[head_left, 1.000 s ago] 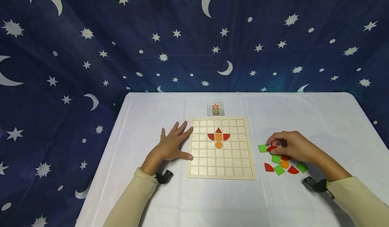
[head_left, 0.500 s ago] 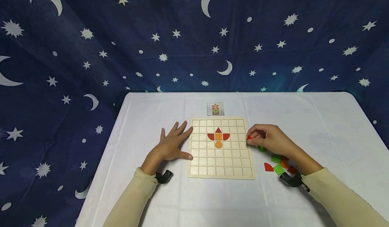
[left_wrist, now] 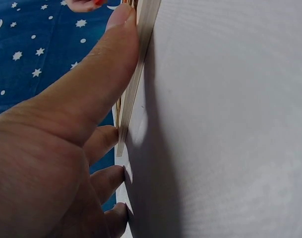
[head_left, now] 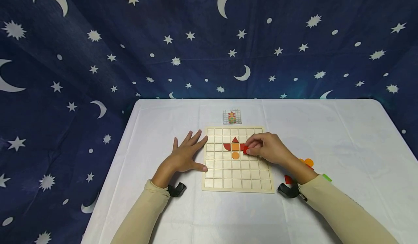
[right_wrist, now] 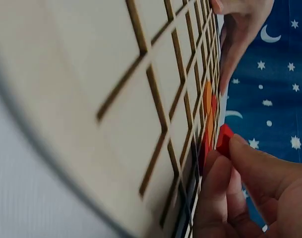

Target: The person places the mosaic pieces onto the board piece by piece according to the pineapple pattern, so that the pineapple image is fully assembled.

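Observation:
My right hand (head_left: 269, 147) pinches a small red tile (head_left: 245, 150) between thumb and fingers, just over the grooved wooden grid board (head_left: 213, 183). In the right wrist view the red tile (right_wrist: 223, 140) stands out from the fingertips, close to the tiles on the board. On the board lie a red triangle (head_left: 235, 140), an orange square (head_left: 235, 147), an orange circle (head_left: 235, 155) and a red quarter-circle (head_left: 226, 147); the red tile at the square's right is partly covered. My left hand (head_left: 186, 157) has its fingers spread, thumb and index fingertips at the board's left edge.
A small printed pattern card (head_left: 232, 117) lies behind the board on the white-covered table (head_left: 163, 120). Right of the board is a loose heap of tiles, mostly hidden by the right forearm; an orange circle (head_left: 308, 162) and a green tile (head_left: 327, 178) show.
The right hand has carried the red tile from the heap leftward, past the board's right edge, to the placed tiles. The left hand has stayed still.

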`<state>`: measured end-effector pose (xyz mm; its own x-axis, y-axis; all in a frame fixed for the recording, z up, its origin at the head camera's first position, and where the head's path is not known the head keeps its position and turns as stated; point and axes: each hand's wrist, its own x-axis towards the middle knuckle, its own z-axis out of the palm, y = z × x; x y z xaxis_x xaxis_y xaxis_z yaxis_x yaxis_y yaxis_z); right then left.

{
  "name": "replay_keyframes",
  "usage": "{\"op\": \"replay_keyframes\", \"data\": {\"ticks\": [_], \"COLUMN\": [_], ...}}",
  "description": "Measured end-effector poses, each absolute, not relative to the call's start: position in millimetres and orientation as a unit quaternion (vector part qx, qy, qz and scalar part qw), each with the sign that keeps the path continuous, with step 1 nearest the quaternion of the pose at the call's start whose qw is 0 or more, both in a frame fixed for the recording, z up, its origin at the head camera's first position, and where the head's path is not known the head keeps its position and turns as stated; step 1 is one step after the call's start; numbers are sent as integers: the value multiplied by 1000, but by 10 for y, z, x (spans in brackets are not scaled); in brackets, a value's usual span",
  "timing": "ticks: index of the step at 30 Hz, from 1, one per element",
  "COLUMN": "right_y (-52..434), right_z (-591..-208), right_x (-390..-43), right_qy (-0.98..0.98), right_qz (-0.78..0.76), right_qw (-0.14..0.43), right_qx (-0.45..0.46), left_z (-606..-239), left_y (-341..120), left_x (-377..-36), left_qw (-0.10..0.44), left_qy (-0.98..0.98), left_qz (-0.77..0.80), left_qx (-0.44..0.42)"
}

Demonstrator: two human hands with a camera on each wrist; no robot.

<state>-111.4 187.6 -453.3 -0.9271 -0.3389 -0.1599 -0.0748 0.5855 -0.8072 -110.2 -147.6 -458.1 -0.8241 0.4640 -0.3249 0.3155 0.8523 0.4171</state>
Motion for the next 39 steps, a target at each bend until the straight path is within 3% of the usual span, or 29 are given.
{"op": "replay_keyframes", "data": {"ticks": [18,39], "right_y": [1736,1810], "right_z": [-4630,-4635], "right_x": [-1035,-1022], "right_qy": [900,906], "right_qz": [-396,-378], "right_qw": [110,117], "right_qx": [-148,-152], "left_z": [-4598,-4588], "left_y": [-1476,-1472], "left_x": [-1109,-1100], "left_qw": [205,204], "left_qy": [940,941], "left_qz": [171,173], "left_qx": [210,210]}}
